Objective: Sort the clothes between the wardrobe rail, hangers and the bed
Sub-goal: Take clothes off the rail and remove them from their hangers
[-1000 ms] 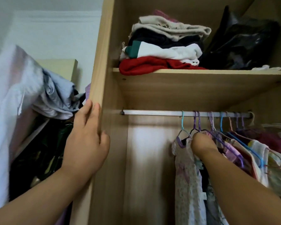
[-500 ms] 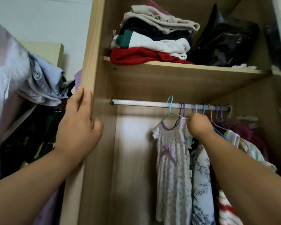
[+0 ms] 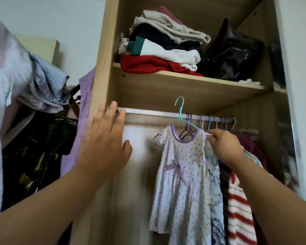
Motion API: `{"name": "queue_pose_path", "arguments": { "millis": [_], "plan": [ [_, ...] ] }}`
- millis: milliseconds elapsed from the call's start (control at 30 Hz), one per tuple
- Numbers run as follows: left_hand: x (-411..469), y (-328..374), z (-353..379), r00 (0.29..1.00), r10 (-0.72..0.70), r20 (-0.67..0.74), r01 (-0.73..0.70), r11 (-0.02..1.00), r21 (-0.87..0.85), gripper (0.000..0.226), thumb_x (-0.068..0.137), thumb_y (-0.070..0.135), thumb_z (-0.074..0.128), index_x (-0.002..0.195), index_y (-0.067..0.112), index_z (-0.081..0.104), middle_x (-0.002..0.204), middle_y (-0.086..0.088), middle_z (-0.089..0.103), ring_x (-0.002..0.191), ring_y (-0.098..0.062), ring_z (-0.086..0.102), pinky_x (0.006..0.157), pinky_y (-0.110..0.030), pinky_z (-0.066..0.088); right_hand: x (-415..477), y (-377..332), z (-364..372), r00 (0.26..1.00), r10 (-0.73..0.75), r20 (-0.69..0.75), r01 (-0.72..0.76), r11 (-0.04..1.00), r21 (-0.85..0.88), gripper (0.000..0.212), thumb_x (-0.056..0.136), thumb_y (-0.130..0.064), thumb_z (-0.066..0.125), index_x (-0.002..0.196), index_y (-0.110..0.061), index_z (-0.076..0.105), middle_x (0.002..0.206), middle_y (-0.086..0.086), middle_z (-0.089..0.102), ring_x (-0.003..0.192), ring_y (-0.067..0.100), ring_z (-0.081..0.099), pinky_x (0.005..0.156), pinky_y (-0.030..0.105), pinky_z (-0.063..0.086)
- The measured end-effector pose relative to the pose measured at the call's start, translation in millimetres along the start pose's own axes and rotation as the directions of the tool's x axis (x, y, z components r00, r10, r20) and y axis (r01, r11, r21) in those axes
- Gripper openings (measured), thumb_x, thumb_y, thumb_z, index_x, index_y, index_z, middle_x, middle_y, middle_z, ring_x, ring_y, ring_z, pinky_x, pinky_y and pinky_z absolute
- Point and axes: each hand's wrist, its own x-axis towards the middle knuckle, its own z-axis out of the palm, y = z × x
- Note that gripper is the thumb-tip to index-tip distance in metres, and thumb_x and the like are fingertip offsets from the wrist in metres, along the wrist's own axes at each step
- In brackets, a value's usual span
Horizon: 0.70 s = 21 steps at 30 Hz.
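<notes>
Centre frame, I see a pale lilac dress (image 3: 182, 174) with a fine speckled print and purple trim, on a turquoise hanger (image 3: 181, 112). Lower right: a red-and-white striped garment (image 3: 240, 209). On the light wooden shelf (image 3: 184, 80) up top: red knit (image 3: 145, 65), white-and-green top (image 3: 159, 49), beige cloth (image 3: 170, 27), glossy black bag (image 3: 231, 55).

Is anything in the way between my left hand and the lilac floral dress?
Nothing visible: only bare rail and the wardrobe's back panel lie between the left hand and the floral dress. The right hand pinches its far shoulder.
</notes>
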Motion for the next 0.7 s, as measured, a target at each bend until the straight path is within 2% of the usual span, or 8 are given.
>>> {"name": "queue_pose_path", "arguments": {
  "millis": [100,167,233,333,400,500,600,700],
  "plan": [
    [-13.6,40.7,11.0,0.995,0.077,0.065,-0.061,0.975,-0.212,0.069,0.073,0.034,0.046,0.137,0.009,0.045,0.147,-0.015,0.039,0.139,-0.034,0.031,0.107,-0.052,0.033,-35.1,13.2,-26.8,0.999,0.025,0.039,-0.028,0.997,0.074,0.026,0.093,-0.018,0.051,0.114,-0.02,0.067,0.094,0.006,0.071,0.073,0.018,0.064,0.066,0.032,0.053],
    [-24.9,68.0,22.6,0.983,0.104,0.151,-0.043,0.93,-0.365,0.068,0.076,0.032,0.053,0.141,0.014,0.042,0.15,-0.01,0.036,0.141,-0.029,0.028,0.11,-0.048,0.032,-65.5,17.7,-46.4,0.999,0.014,0.049,-0.017,0.997,0.07,0.022,0.093,-0.017,0.054,0.106,-0.027,0.069,0.081,-0.006,0.069,0.062,-0.001,0.059,0.057,0.012,0.045],
    [-36.0,89.1,36.1,0.959,0.106,0.264,0.038,0.873,-0.487,0.071,0.081,0.032,0.054,0.147,0.019,0.031,0.155,-0.004,0.026,0.145,-0.024,0.019,0.113,-0.043,0.024,-97.2,15.9,-64.0,0.999,0.0,0.052,-0.003,0.999,0.047,0.02,0.092,-0.016,0.057,0.102,-0.028,0.07,0.077,-0.011,0.065,0.06,-0.009,0.056,0.056,0.005,0.041],
    [-58.4,110.4,64.4,0.913,0.116,0.391,0.153,0.791,-0.592,0.068,0.089,0.03,0.047,0.15,0.018,0.02,0.158,-0.003,0.019,0.145,-0.024,0.016,0.115,-0.042,0.023,-148.1,7.0,-87.3,0.995,0.039,0.095,-0.04,0.999,0.013,0.021,0.091,-0.016,0.058,0.095,-0.032,0.07,0.085,-0.025,0.066,0.073,-0.016,0.058,0.062,0.002,0.041],
    [-75.3,120.8,81.6,0.889,0.11,0.445,0.227,0.738,-0.635,0.064,0.088,0.039,0.033,0.146,0.013,0.031,0.151,-0.011,0.033,0.14,-0.03,0.029,0.111,-0.048,0.03,-183.4,-0.8,-100.0,0.988,0.1,0.122,-0.102,0.995,0.012,0.027,0.091,-0.016,0.057,0.085,-0.04,0.068,0.078,-0.031,0.067,0.072,-0.013,0.06,0.063,0.002,0.041],
    [-109.5,140.1,95.3,0.856,0.121,0.503,0.33,0.621,-0.711,0.045,0.09,0.041,0.03,0.115,0.015,0.057,0.119,-0.014,0.061,0.113,-0.034,0.055,0.091,-0.047,0.044,-241.5,-15.2,-114.0,0.958,0.262,0.113,-0.262,0.965,-0.016,0.033,0.091,-0.003,0.054,0.088,-0.032,0.069,0.063,-0.028,0.065,0.056,-0.011,0.056,0.055,0.005,0.041],
    [-148.2,157.9,88.2,0.823,0.219,0.524,0.373,0.486,-0.79,0.022,0.096,0.029,0.043,0.098,0.014,0.059,0.102,-0.015,0.066,0.097,-0.035,0.061,0.078,-0.041,0.045,-297.6,-46.7,-121.2,0.878,0.474,0.061,-0.475,0.88,0.011,0.016,0.079,-0.017,0.056,0.084,-0.024,0.07,0.045,-0.011,0.054,0.041,-0.002,0.043,0.045,0.011,0.033],
    [-192.9,167.3,68.7,0.809,0.354,0.469,0.384,0.286,-0.878,0.02,0.096,0.025,0.046,0.098,0.011,0.06,0.099,-0.018,0.066,0.092,-0.037,0.062,0.072,-0.041,0.046,-351.4,-84.8,-126.8,0.79,0.612,-0.032,-0.613,0.789,-0.041,0.031,0.069,-0.028,0.044,0.079,-0.024,0.072,0.052,-0.008,0.057,0.047,0.003,0.043,0.048,0.02,0.035]
  ]
}}
